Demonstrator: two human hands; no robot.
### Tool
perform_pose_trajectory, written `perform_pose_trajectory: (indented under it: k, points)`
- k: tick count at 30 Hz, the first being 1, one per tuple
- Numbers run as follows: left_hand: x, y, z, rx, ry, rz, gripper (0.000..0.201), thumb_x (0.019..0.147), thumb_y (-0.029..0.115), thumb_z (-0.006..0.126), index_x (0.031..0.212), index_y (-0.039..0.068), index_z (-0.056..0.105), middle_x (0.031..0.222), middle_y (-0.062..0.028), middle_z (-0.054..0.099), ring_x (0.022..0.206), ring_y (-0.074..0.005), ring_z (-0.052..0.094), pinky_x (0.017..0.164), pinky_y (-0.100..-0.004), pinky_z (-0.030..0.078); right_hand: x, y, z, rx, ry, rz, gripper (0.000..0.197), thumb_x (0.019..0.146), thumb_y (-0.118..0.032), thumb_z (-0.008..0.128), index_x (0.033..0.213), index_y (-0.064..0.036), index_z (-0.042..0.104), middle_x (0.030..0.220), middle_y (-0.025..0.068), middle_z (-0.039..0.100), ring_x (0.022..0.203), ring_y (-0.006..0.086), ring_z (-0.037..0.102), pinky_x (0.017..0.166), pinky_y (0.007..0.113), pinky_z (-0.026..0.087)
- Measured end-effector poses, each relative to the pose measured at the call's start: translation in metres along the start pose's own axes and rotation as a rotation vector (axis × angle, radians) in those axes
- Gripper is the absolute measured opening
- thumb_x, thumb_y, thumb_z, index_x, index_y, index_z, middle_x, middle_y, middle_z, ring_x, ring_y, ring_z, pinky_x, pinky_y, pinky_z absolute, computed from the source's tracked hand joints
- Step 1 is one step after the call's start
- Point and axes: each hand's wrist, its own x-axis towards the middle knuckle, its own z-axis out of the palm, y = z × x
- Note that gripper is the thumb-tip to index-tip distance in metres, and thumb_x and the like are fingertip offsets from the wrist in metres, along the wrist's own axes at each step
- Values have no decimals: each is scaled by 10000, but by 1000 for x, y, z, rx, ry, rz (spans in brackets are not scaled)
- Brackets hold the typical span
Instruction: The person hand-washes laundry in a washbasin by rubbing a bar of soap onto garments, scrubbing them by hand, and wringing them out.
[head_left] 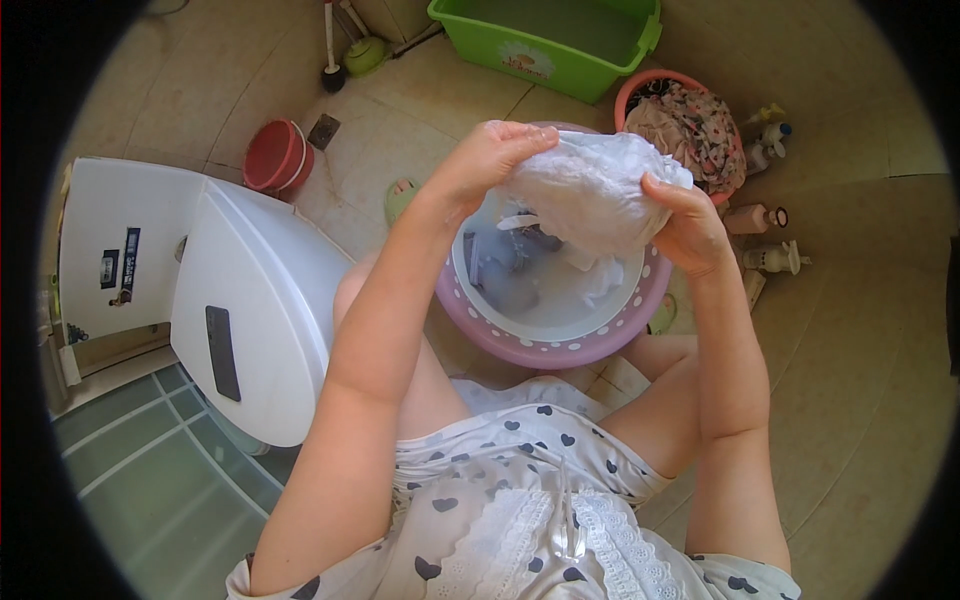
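Observation:
Between both hands I stretch a wet white cloth [590,195], bunched and sagging in the middle, above a round basin with a purple, white-dotted rim [550,354]. My left hand [487,160] grips its upper left edge with the fingers closed. At its right end my right hand [696,222] holds it, thumb on top. I cannot make out what kind of garment it is. In the cloudy water below lie more laundry pieces [520,255], some dark, some pale. The cloth hides the far side of the basin.
A pink basket of patterned clothes [695,130] stands beyond my right hand, near several bottles [765,220] along the wall. Farther back is a green tub [545,45] with water. To the left are a red bucket [277,157] and a white toilet [255,290]. Green slippers [402,198] flank the basin.

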Motion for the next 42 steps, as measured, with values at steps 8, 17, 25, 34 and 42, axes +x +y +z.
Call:
perform_pose_trajectory:
  k: [8, 17, 25, 34, 42]
  points:
    - [-13, 21, 18, -161, -103, -91, 390, 810, 308, 617, 1056, 7, 584, 970, -56, 613, 902, -117, 552, 798, -267, 422, 7, 2, -9, 62, -79, -73, 393, 894, -201, 449, 1227, 3, 406, 1184, 91, 510, 1086, 194, 498, 937, 350, 373]
    - [-10, 3, 12, -117, -191, 216, 339, 825, 309, 606, 1028, 38, 582, 954, -20, 606, 892, -86, 542, 813, -240, 421, 8, 4, 1, 61, -20, -80, 370, 907, -217, 427, 1205, 3, 430, 1165, 88, 525, 1066, 192, 512, 927, 345, 383]
    - [-4, -2, 29, -330, -156, 125, 356, 820, 317, 612, 1005, 15, 581, 923, -32, 614, 822, -77, 562, 736, -217, 450, 11, 6, 3, 113, 91, -191, 323, 914, -210, 408, 1163, -17, 474, 1113, 87, 553, 1005, 187, 545, 882, 342, 427]
    - [-13, 5, 14, 248, -424, -66, 412, 613, 86, 758, 986, 12, 598, 937, -21, 614, 863, -83, 543, 816, -234, 416, 3, 0, -3, 186, 56, -189, 306, 917, -221, 401, 1125, -18, 501, 1078, 91, 569, 993, 191, 550, 868, 346, 438]
    - [-16, 6, 17, -175, -277, 81, 432, 737, 141, 651, 1127, 24, 508, 1033, -17, 583, 899, -88, 546, 800, -238, 435, -9, 0, 0, 0, -7, -127, 401, 794, -161, 584, 1142, 12, 487, 1114, 82, 543, 1020, 198, 524, 900, 340, 401]
